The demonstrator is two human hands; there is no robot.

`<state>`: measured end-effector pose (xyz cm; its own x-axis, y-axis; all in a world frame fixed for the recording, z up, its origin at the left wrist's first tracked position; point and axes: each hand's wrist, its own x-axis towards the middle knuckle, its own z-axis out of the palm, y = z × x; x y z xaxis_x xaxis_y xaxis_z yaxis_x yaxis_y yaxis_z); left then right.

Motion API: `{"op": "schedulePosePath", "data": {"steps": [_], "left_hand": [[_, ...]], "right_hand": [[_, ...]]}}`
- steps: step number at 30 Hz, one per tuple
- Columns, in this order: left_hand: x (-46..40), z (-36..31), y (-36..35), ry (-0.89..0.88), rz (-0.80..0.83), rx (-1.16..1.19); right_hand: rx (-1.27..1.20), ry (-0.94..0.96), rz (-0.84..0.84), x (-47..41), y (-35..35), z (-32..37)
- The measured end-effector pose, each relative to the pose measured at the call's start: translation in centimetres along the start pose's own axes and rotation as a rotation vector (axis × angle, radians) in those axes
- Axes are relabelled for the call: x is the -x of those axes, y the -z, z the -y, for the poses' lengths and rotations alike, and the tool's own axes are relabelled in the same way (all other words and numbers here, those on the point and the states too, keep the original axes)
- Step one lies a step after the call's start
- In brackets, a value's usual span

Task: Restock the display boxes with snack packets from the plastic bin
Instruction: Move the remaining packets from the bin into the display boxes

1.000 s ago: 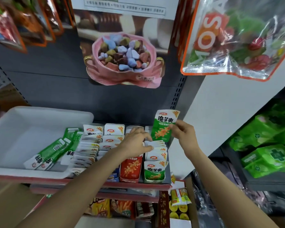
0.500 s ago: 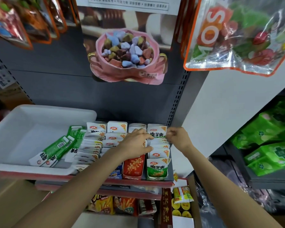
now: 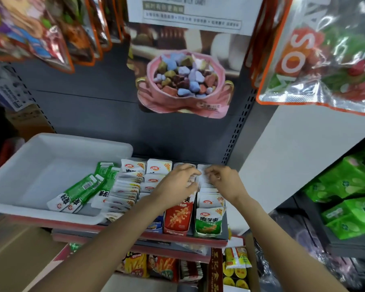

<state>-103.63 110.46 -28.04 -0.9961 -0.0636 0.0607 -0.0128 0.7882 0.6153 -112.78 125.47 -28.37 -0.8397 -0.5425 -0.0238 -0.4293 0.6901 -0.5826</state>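
A white plastic bin (image 3: 51, 142) sits on the shelf at the left, with several green snack packets (image 3: 82, 190) lying at its near right corner. To its right stand rows of white-topped packets (image 3: 128, 186) in display boxes: a red box (image 3: 178, 218) and a green box (image 3: 208, 225) at the front. My left hand (image 3: 175, 186) and my right hand (image 3: 223, 180) meet over the back of the green box's row. Both have curled fingers on the packet tops there. The packets under the fingers are blurred.
Snack bags (image 3: 51, 34) hang at the upper left and a large clear bag (image 3: 325, 55) at the upper right. A candy poster (image 3: 183, 85) is on the back wall. Green packs (image 3: 346, 186) fill the right-hand shelf. More snacks (image 3: 156, 266) sit on the shelf below.
My right hand held a green packet up, then lowered it into the back of the green box's row. Both hands now work the packet tops there.
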Motion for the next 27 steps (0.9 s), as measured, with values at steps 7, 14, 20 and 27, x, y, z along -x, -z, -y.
{"op": "schedulePosePath", "data": {"steps": [7,14,20,27], "left_hand": [[5.4,5.4,6.4,0.127,-0.394,0.139],[11.7,17.8,12.2,0.549,-0.424,0.087],[13.1,27.2,14.8,0.741,0.065,-0.089],[12.5,32.7,14.1,0.721,0.412,-0.312]], "right_hand": [[-0.13,0.238,0.017,0.0,-2.6,9.4],[-0.112,0.399,0.196,-2.0,-13.3,21.6],[0.12,0.201,0.492,-4.6,-23.8,27.1],[0.285,0.03,0.654,-5.5,-28.6,25.8]]}}
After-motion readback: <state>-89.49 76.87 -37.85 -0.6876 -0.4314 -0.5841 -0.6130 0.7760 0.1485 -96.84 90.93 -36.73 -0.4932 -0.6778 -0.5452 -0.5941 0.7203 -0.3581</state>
